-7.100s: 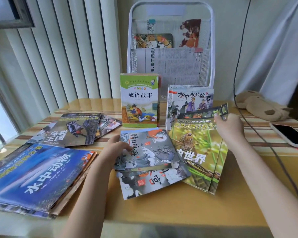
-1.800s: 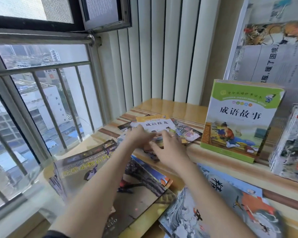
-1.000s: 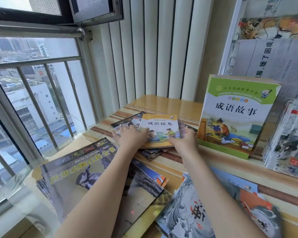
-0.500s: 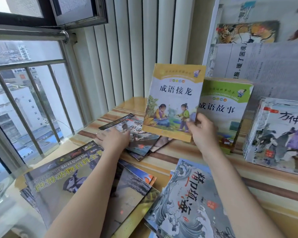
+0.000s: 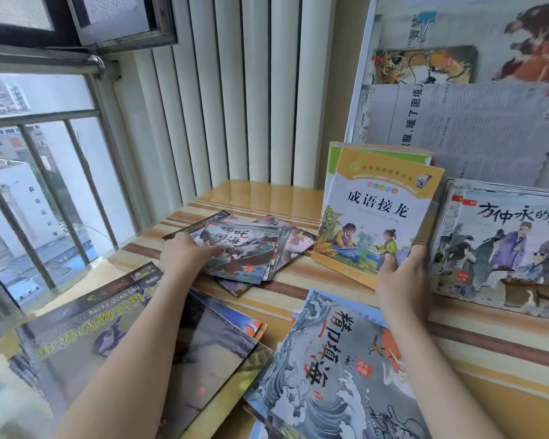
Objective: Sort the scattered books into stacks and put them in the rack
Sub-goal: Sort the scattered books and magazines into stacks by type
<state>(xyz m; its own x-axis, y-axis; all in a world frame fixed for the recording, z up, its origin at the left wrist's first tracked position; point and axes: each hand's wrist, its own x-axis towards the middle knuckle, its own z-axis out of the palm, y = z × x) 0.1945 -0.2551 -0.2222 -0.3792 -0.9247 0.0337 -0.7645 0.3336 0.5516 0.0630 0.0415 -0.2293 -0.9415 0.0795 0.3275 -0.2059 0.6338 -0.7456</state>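
Observation:
My right hand [image 5: 401, 277] grips the lower right corner of a yellow-topped book [image 5: 377, 213], which stands upright against the green-topped book [image 5: 332, 160] behind it, in front of the white rack [image 5: 360, 90]. My left hand [image 5: 184, 251] rests on the left edge of a small pile of thin grey picture books [image 5: 244, 248] lying flat on the table. A second upright stack with an ink-painting cover [image 5: 504, 245] stands to the right of the yellow book.
A wave-pattern book pile [image 5: 330, 372] lies at the front centre and large dark encyclopedia books [image 5: 114, 337] lie at the front left. The striped wooden table [image 5: 267, 194] meets vertical blinds [image 5: 235, 90] and a barred window [image 5: 45, 169] on the left.
My right hand lifted the yellow book off the flat pile and moved it right, setting it upright against the green book. My left hand stayed on the thin pile.

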